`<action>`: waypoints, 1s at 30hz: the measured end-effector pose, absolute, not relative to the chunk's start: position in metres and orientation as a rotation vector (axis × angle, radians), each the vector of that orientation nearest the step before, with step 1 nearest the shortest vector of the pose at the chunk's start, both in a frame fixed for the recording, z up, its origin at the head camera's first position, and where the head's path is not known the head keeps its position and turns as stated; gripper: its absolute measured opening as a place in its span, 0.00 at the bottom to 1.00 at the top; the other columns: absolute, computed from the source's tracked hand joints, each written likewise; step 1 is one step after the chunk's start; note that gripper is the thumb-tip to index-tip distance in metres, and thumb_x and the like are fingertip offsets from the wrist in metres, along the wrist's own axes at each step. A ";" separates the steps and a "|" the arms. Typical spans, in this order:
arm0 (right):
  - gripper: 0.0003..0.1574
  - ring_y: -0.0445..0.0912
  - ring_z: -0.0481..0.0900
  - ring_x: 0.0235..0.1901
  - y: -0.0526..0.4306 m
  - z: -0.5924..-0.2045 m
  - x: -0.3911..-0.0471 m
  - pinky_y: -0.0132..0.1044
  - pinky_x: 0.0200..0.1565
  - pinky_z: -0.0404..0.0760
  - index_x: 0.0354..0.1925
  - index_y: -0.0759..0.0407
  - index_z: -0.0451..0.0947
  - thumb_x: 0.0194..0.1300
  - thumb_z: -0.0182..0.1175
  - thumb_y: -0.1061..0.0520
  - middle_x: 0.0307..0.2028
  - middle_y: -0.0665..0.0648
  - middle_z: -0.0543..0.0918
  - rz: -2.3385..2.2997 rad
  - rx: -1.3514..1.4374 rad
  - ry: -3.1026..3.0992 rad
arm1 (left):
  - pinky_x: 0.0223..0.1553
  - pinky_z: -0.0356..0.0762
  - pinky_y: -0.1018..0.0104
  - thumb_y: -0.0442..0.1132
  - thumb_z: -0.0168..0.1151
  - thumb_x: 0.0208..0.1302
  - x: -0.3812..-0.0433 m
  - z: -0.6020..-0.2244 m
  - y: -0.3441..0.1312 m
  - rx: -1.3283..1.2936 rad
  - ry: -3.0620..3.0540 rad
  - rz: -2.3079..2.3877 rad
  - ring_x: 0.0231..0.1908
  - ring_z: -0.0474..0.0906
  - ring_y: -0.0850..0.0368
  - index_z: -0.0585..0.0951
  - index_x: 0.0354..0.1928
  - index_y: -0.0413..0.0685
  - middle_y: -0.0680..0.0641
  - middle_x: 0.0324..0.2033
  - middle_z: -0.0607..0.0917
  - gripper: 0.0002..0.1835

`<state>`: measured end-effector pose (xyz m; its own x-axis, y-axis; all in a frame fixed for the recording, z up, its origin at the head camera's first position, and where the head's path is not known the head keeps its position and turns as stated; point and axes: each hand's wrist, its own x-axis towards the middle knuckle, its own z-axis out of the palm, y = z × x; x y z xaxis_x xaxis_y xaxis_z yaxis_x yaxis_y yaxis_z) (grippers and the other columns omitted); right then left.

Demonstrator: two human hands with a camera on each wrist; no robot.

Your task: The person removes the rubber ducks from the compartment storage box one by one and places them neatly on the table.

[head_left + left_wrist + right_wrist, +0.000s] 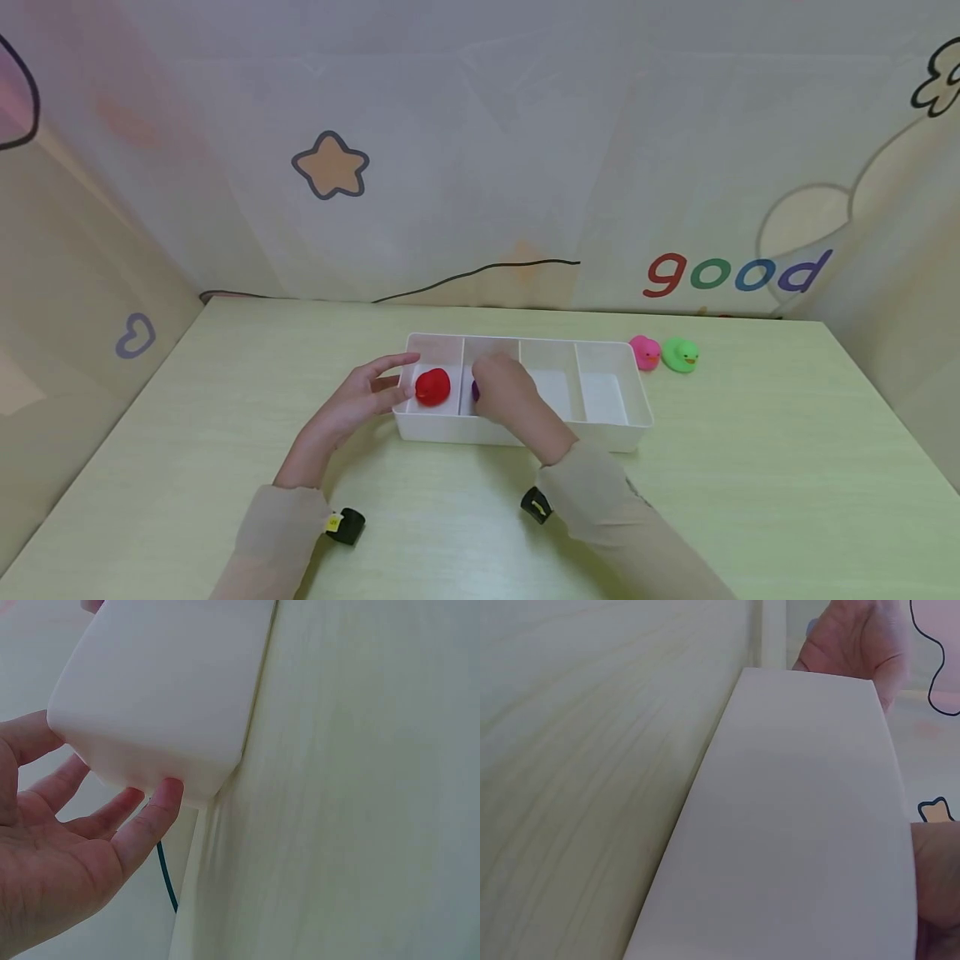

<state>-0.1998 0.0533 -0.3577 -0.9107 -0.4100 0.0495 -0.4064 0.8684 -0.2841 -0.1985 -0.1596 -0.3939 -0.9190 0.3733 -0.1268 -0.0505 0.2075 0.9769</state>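
A long white divided box (442, 429) stands on the table. A red toy duck (432, 387) lies in its leftmost compartment. My left hand (362, 398) touches the left end of the box with spread fingers; the left wrist view shows the fingertips (171, 787) against that end wall. My right hand (512, 393) reaches down into the second compartment, fingers curled round a small purple thing (476, 391), mostly hidden by the hand. In the right wrist view the box's front wall (795, 817) covers much of the right hand (936, 877).
Beyond the box's right end sit a pink toy duck (645, 353) and a green toy duck (681, 355). The light wooden table (750, 467) meets a printed cloth backdrop (465, 167) at its far edge.
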 end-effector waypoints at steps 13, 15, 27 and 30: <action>0.07 0.44 0.64 0.20 0.058 -0.362 -0.202 0.29 0.19 0.62 0.19 0.63 0.77 0.43 0.60 0.72 0.16 0.52 0.71 -0.661 -0.690 3.022 | 0.53 0.69 0.48 0.33 0.54 0.62 -0.199 -0.394 -0.159 0.280 2.174 1.743 0.62 0.58 0.37 0.64 0.65 0.47 0.40 0.65 0.58 0.27; 0.09 0.45 0.67 0.22 0.060 -0.362 -0.202 0.29 0.22 0.65 0.22 0.62 0.80 0.42 0.61 0.73 0.18 0.52 0.74 -0.760 -0.697 3.004 | 0.53 0.69 0.48 0.33 0.54 0.62 -0.199 -0.393 -0.159 0.283 2.176 1.741 0.61 0.59 0.37 0.64 0.65 0.47 0.40 0.65 0.58 0.27; 0.20 0.53 0.81 0.38 0.082 -0.356 -0.194 0.40 0.40 0.81 0.42 0.66 0.81 0.46 0.67 0.69 0.40 0.62 0.83 -1.292 -0.619 2.870 | 0.53 0.70 0.49 0.33 0.53 0.62 -0.198 -0.392 -0.160 0.300 2.174 1.743 0.62 0.59 0.38 0.64 0.65 0.47 0.41 0.65 0.58 0.27; 0.22 0.54 0.82 0.39 0.089 -0.353 -0.193 0.42 0.41 0.80 0.44 0.68 0.79 0.46 0.67 0.70 0.42 0.64 0.82 -1.406 -0.611 2.817 | 0.53 0.70 0.49 0.33 0.53 0.63 -0.198 -0.392 -0.161 0.300 2.176 1.740 0.60 0.62 0.38 0.64 0.65 0.47 0.40 0.65 0.59 0.27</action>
<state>-0.1932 0.0887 -0.3531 -0.9253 -0.3056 0.2245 -0.3632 0.5437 -0.7566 -0.1975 -0.1607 -0.3921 -0.9207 0.3681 -0.1297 -0.0454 0.2290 0.9724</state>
